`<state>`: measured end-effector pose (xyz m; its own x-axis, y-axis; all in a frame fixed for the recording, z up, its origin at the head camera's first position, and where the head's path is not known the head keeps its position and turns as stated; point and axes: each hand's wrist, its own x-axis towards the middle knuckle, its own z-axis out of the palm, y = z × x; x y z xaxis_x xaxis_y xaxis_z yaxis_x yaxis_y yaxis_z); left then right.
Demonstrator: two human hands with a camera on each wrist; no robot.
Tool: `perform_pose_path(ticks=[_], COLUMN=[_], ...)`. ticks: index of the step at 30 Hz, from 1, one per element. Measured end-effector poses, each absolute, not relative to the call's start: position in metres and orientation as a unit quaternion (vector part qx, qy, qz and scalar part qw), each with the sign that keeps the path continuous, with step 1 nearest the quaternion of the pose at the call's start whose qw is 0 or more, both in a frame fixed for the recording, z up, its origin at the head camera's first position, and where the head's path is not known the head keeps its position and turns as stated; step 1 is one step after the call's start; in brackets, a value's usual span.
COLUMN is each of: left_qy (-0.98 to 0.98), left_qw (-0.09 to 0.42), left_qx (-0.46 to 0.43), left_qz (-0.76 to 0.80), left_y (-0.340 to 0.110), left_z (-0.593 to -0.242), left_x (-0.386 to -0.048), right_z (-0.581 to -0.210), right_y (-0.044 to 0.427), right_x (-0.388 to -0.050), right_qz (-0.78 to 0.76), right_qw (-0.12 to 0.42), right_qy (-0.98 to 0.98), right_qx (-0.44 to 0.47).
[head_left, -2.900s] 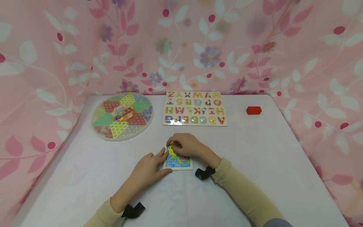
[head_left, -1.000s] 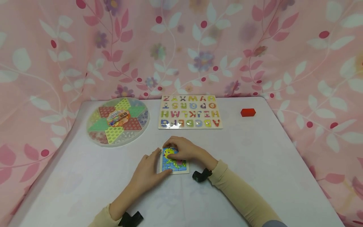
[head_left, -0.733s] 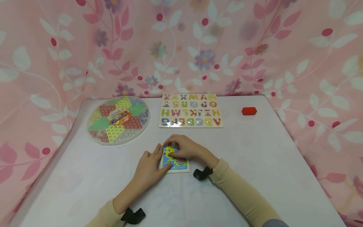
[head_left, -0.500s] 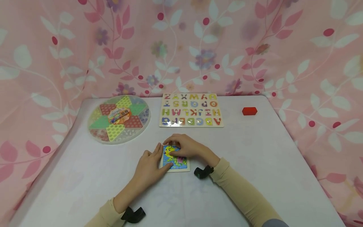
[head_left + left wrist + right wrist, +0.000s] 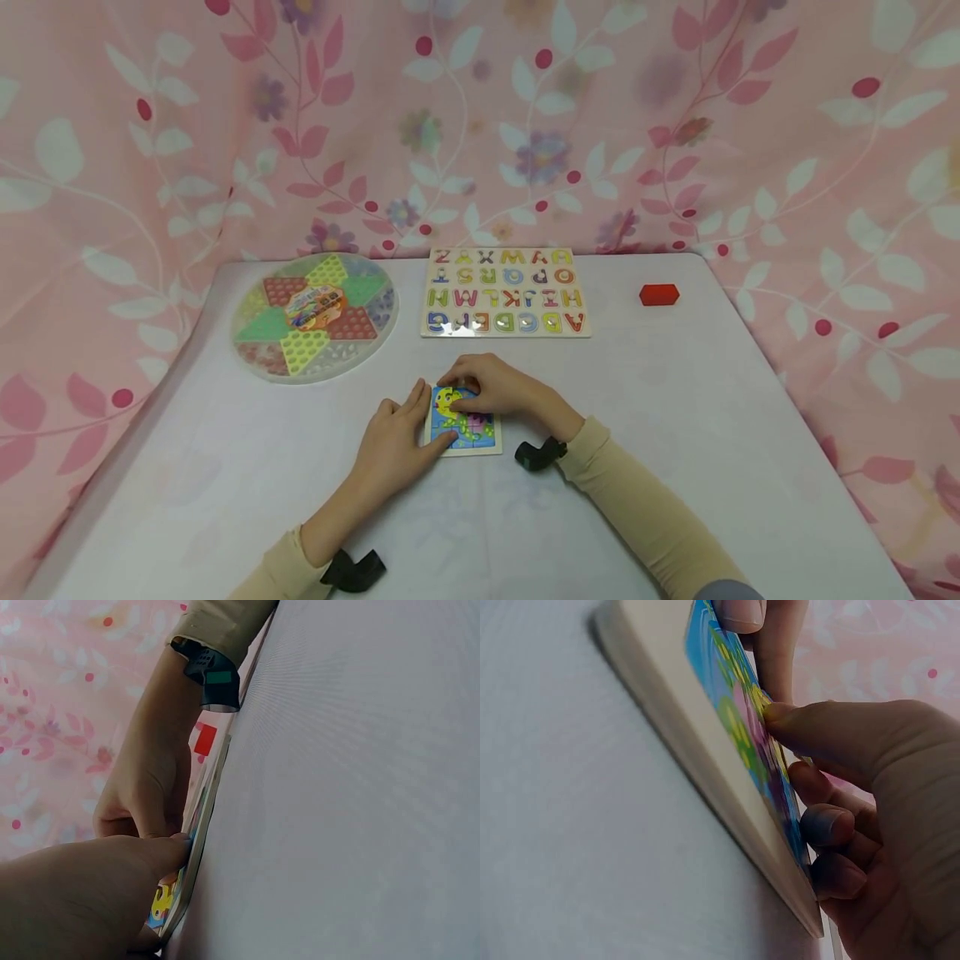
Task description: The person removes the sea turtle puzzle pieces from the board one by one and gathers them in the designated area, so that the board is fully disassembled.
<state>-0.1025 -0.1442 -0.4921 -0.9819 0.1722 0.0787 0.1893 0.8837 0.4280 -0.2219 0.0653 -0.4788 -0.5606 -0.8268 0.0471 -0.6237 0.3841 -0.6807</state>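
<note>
A small square jigsaw board [image 5: 471,452] with a pale frame and a blue picture with a yellow head lies on the table. My left hand [image 5: 393,446] holds its left side, thumb on the picture's lower part and fingers along the upper left edge. In the left wrist view, that thumb [image 5: 169,855] rests over the frame. My right hand [image 5: 498,387] bends over the top of the board, thumb and fingertips pinching at a yellow piece [image 5: 444,402]. In the right wrist view, the right thumb [image 5: 817,731] touches the picture; its other fingers are curled at the far edge, partly hiding the pieces.
A letter board [image 5: 506,310] lies behind the hands. To the back left is a round star-patterned game board [image 5: 262,357], and a red block [image 5: 659,295] sits at the back right. A pink floral curtain [image 5: 480,125] hangs behind the white table [image 5: 675,417].
Since the oldest frame, my left thumb has moved from the lower frame up onto the picture. My right fingertips have shifted slightly along the top edge, and more of the yellow head shows.
</note>
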Motion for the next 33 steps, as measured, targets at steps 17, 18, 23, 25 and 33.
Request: perform_pose_path(ticks=[17,18,23,25,33], left_qy=[-0.968,-0.968,-0.967,-0.967,-0.969], left_qw=[0.015,0.015,0.016,0.017,0.010], left_qx=[-0.085,-0.085,-0.083,-0.081,-0.075], left_qz=[-0.234,-0.235,-0.240,-0.241,-0.237], left_y=[-0.144,-0.143,-0.141,-0.141,-0.143], left_z=[-0.492,-0.493,-0.494,-0.494,-0.495], left_x=[-0.102,-0.102,-0.103,-0.102,-0.102], right_z=[-0.464,-0.462,-0.459,-0.461,-0.476], right_y=[0.067,0.071,0.111,0.129,0.176], right_x=[-0.217,-0.218,-0.223,-0.225,-0.226], right_qz=[-0.303,-0.308,-0.336,-0.346,-0.360], right_qw=[0.098,0.093,0.057,0.044,0.041], right_qy=[0.839,0.841,0.857,0.861,0.875], right_qx=[-0.441,-0.435,-0.388,-0.369,-0.322])
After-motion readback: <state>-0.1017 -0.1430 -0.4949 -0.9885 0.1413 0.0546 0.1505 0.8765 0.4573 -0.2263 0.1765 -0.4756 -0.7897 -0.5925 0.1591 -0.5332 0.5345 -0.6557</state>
